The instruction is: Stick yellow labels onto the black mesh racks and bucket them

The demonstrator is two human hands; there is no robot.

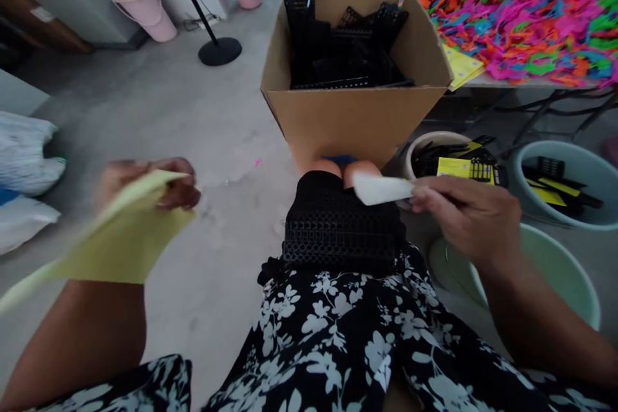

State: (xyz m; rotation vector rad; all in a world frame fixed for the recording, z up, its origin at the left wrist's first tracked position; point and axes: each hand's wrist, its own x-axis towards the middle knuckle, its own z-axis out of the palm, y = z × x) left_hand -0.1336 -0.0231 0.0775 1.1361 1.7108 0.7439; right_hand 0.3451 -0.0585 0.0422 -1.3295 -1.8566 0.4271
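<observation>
My left hand [164, 183], smeared by motion, is closed on a limp pale yellow sheet [120, 238] that hangs down over my forearm. On the other side, my right hand [473, 212] pinches the end of a small white strip [381, 189], which points left above my lap. Its free end is blurred, and I cannot tell its material. A black plastic piece with a lattice of holes [338, 238] rests across my thighs, touched by neither hand.
Ahead stands a cardboard box [357, 116] holding black plastic baskets [347, 58]. To the right are a cream bucket [425, 140], a blue bucket [574, 219] and a green bucket [564, 270]. Colourful pieces [512, 6] cover a table. White sacks [24, 154] lie left.
</observation>
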